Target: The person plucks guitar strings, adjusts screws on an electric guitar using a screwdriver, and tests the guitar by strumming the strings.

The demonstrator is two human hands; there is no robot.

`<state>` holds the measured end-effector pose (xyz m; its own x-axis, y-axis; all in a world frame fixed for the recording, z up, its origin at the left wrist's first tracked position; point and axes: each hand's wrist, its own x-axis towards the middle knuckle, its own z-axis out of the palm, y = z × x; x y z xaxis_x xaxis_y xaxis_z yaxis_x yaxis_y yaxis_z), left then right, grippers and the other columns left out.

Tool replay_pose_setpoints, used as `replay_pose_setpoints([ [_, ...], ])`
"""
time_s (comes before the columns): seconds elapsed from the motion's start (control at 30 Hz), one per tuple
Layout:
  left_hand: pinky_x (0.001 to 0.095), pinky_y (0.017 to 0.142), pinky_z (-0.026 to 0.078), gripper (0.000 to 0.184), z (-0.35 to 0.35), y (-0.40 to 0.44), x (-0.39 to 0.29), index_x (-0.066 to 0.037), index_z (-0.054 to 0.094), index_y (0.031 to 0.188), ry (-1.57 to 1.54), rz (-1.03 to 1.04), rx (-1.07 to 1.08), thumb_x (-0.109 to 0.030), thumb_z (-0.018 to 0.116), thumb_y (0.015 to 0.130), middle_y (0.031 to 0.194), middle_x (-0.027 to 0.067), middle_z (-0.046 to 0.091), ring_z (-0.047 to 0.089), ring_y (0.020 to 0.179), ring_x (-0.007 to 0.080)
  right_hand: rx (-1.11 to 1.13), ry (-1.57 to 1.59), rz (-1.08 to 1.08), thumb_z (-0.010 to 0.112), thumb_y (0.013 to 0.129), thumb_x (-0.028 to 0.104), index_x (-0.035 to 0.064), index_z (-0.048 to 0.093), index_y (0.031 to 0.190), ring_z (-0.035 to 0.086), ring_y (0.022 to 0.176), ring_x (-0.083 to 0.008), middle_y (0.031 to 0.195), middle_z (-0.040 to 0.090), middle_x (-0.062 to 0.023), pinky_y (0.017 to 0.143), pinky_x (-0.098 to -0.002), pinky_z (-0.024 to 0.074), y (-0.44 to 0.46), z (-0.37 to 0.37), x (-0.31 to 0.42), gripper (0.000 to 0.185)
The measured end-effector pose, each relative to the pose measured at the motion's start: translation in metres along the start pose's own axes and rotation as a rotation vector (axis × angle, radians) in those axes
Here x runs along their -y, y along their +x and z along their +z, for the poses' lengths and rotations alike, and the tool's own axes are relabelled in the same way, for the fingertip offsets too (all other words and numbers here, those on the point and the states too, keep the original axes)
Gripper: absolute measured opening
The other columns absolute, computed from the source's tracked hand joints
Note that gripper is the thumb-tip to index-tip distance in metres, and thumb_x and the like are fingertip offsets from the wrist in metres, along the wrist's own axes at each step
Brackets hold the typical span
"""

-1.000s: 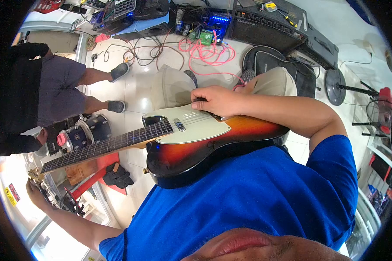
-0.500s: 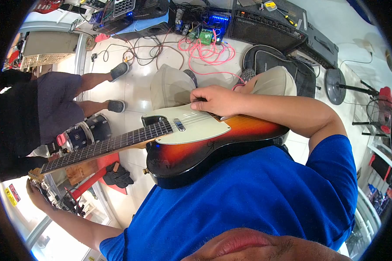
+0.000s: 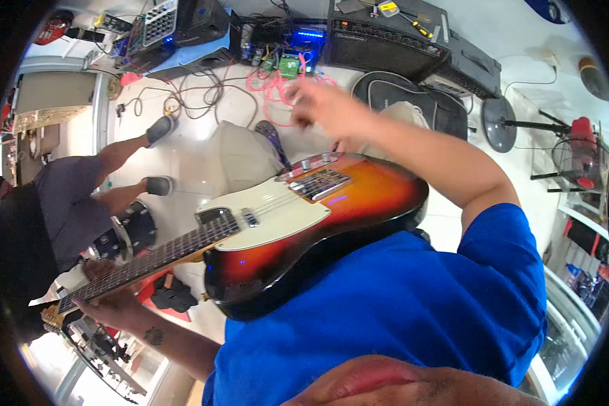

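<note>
Against your blue cotton shirt [image 3: 379,304] leans the sunburst electric guitar with a cream pickguard [image 3: 271,223], its glossy body across your lap and its neck slanting off to your left. Your left grip [image 3: 108,310] is closed around the neck near the headstock [image 3: 51,316]. Your right grip [image 3: 328,114] hangs beyond the silver metal bridge [image 3: 321,184], apart from the strings; it is blurred, so I can't tell whether it is open or closed. Farther out, a person in dark shorts [image 3: 74,196] stands to your left. Ahead of you, a black padded bag [image 3: 446,116] lies on the floor before a black box-shaped amplifier [image 3: 386,47].
</note>
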<state>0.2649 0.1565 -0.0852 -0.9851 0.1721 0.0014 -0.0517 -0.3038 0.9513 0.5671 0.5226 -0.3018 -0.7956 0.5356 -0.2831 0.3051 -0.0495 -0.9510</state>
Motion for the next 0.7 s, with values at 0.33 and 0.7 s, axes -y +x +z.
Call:
replay_pose_setpoints([
  [0.33,0.0329,0.078,0.042,0.012,-0.085,0.058,0.003,-0.007,0.047,0.09,-0.026,-0.011,0.062,-0.005,0.056,0.097,0.079,0.0014,0.041,0.045,0.078,0.0151,-0.924,-1.092,0.629,0.062,0.096,0.041,0.0214,0.061,0.138,0.058,0.128,-0.0398,0.133,0.064,-0.016,0.107,-0.0512,0.0464,0.069,-0.373,-0.176,0.046],
  [0.7,0.0314,0.074,0.04,0.021,-0.038,0.044,0.008,-0.009,0.041,0.084,-0.054,0.005,0.007,-0.004,0.058,0.095,0.08,0.0004,0.037,0.04,0.072,0.0146,-0.996,-1.024,0.396,0.066,0.094,0.041,0.0152,0.064,0.133,0.065,0.116,-0.0378,0.126,0.067,-0.0173,0.098,-0.0495,0.0505,0.037,-0.407,-0.201,0.047],
])
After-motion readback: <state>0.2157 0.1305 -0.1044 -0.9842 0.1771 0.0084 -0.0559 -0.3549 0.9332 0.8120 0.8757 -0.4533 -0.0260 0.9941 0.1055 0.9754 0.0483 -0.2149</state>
